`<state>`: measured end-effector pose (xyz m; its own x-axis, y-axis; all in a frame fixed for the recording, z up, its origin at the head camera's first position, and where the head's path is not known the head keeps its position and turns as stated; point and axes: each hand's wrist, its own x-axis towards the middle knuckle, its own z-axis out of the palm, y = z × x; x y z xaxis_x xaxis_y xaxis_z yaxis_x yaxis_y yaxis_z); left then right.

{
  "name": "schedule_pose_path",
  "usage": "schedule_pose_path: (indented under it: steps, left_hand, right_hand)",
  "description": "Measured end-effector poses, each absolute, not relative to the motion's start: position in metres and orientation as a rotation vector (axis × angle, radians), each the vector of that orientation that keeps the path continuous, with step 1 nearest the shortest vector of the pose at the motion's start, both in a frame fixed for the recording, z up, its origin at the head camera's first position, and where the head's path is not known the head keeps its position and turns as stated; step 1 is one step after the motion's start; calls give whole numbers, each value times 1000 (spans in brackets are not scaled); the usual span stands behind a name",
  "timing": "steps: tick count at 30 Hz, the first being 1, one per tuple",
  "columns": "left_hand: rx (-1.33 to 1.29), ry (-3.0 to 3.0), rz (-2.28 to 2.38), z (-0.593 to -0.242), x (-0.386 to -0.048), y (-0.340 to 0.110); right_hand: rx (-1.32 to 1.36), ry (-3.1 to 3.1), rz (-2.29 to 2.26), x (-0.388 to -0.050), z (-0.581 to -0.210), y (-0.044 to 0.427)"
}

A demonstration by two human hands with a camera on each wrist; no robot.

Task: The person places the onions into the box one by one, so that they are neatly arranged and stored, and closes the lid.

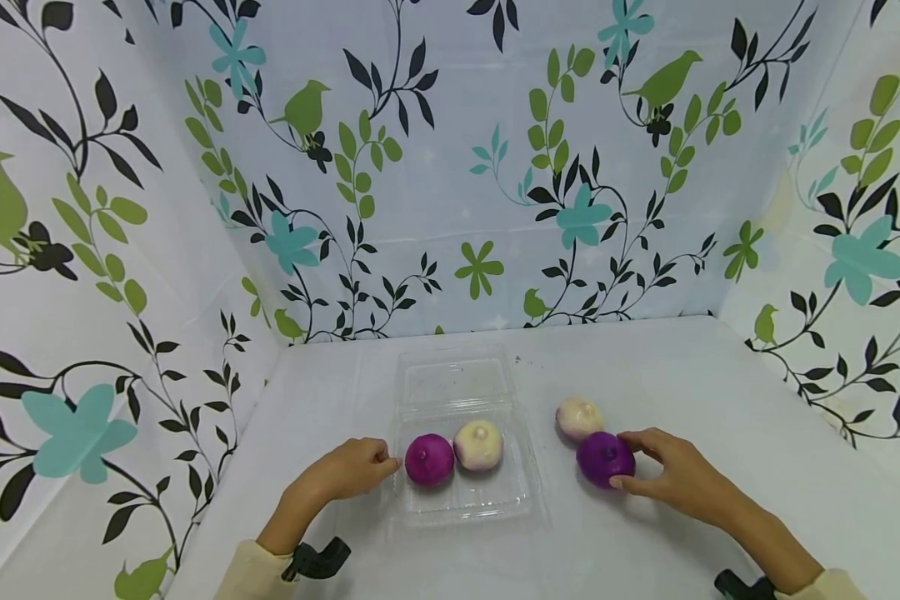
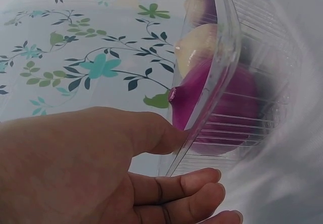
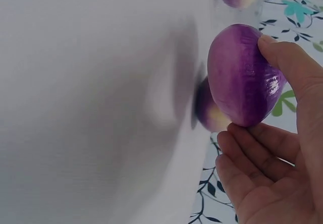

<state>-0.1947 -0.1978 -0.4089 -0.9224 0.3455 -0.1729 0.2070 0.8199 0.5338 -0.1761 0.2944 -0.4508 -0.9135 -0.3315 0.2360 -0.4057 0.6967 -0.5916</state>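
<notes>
A clear plastic container [image 1: 487, 502] with its lid laid back holds a magenta onion [image 1: 429, 460] on the left and a cream-and-purple one [image 1: 478, 445] beside it. My left hand [image 1: 352, 468] pinches the container's left rim; in the left wrist view the thumb of that hand [image 2: 96, 158] lies against the rim, fingers below. To the right, my right hand [image 1: 678, 479] grips a dark purple onion [image 1: 604, 459] between thumb and fingers. The right wrist view shows this onion [image 3: 245, 75] between the thumb and fingertips of the hand [image 3: 282, 168], above the table surface.
Another cream-and-purple onion [image 1: 578, 418] sits on the white table [image 1: 330, 383] just behind the gripped one, right of the container. The open lid [image 1: 456, 375] extends toward the back. Patterned cloth [image 1: 435, 167] stands at the back and both sides.
</notes>
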Motion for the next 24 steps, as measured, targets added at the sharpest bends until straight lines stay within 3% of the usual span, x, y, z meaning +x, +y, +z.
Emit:
schedule_pose_path:
  steps: [24]
  left_hand:
    - [403,2735,743,-410,-197,-199]
  right_hand:
    - [798,-2826,1004,-189,-400,220]
